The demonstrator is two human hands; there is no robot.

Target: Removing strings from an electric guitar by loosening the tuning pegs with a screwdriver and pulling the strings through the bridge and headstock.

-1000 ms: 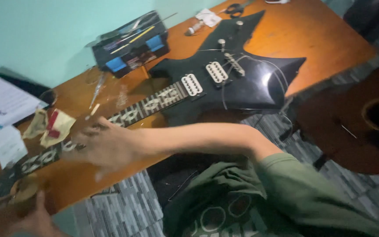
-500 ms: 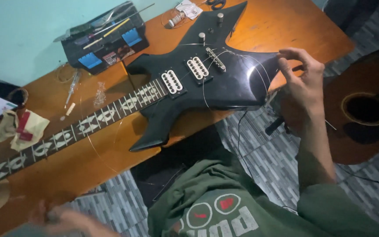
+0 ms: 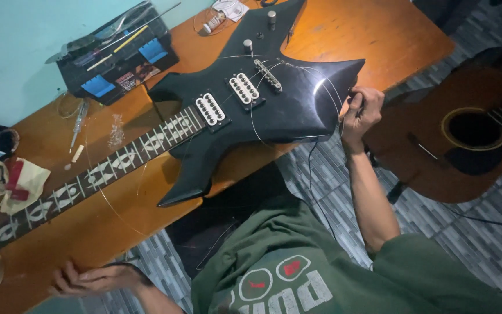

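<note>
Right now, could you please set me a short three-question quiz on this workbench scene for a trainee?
1. True or false: the right hand pinches loose wire strings at the rear edge of the black, angular electric guitar.
2. Multiple choice: where does the left hand rest? A) on the pickups B) at the near edge of the orange wooden table C) on the black toolbox with blue latches
3. Fill in: the brown acoustic guitar lies on the ____, not on the table.

Key: 1 true; 2 B; 3 floor.
</note>
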